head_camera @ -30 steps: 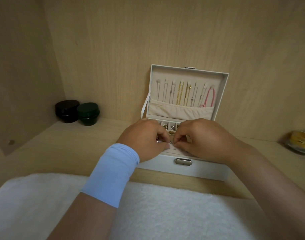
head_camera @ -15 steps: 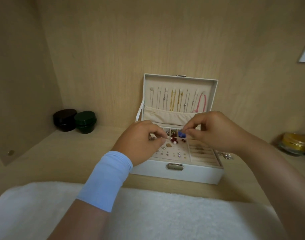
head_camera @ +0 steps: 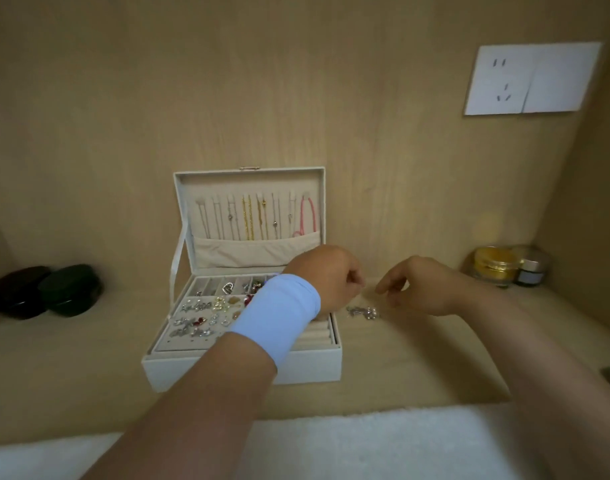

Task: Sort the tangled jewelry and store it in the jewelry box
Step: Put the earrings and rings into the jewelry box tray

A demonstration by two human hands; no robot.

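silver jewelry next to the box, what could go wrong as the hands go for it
1. The silver jewelry is a small tangle on the shelf beside the jewelry box; tugging from both sides with the left hand and right hand may tighten knots.
2. The left forearm crosses the open tray, and its blue wristband could brush the earrings out of place.

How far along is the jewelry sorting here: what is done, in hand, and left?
Done: necklaces hang in the lid and earrings sit on the tray of the jewelry box. In hand: the left hand and right hand hover by a silver pile on the shelf beside the box; whether either holds anything is unclear. Left: that pile is not yet stored.
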